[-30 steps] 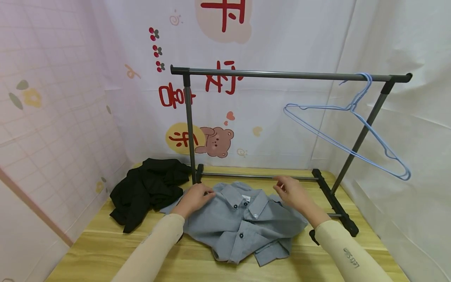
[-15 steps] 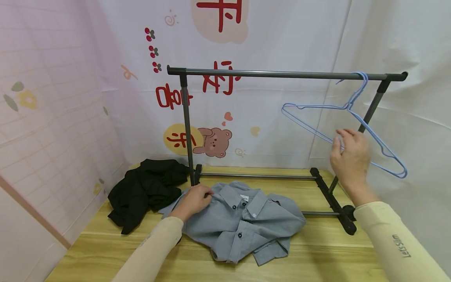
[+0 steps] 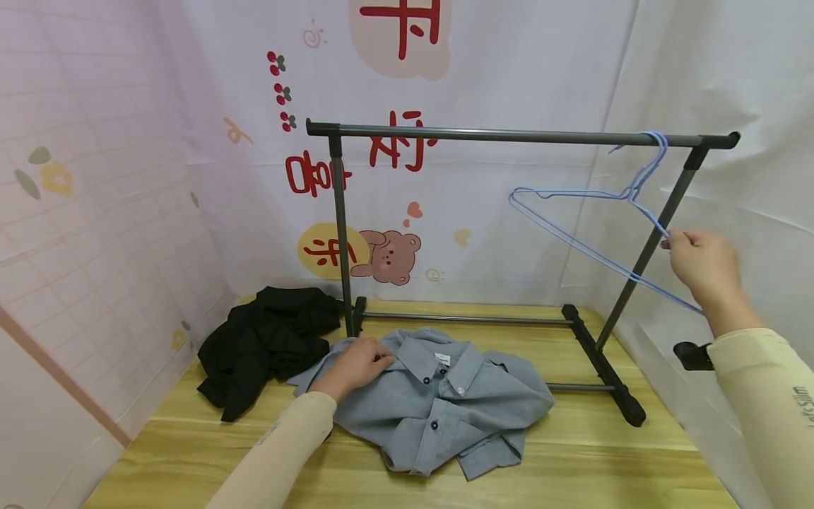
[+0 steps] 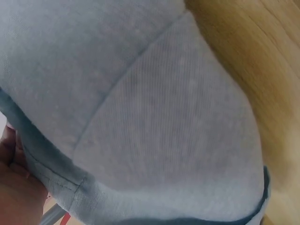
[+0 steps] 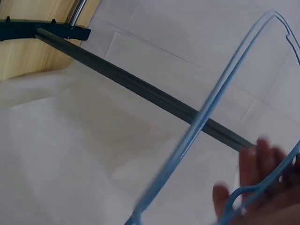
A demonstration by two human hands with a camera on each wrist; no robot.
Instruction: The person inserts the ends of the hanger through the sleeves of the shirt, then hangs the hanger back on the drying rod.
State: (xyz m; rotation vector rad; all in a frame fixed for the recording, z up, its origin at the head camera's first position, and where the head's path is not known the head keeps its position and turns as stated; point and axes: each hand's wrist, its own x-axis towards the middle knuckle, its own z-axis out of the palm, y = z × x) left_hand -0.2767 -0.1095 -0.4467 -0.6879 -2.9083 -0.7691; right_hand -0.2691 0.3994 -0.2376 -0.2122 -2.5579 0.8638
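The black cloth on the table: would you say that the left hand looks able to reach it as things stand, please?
Probably yes: the black cloth lies near the left hand, with only part of the grey shirt between; the hand would likely leave that shirt first.

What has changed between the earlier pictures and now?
The right hand has moved up and to the right, from over the grey shirt to the sloping right side of the blue hangers. Whether it has gripped them is unclear. The left hand stays at the shirt's shoulder. The shirt, the black garment and the hangers on the rail look unmoved.
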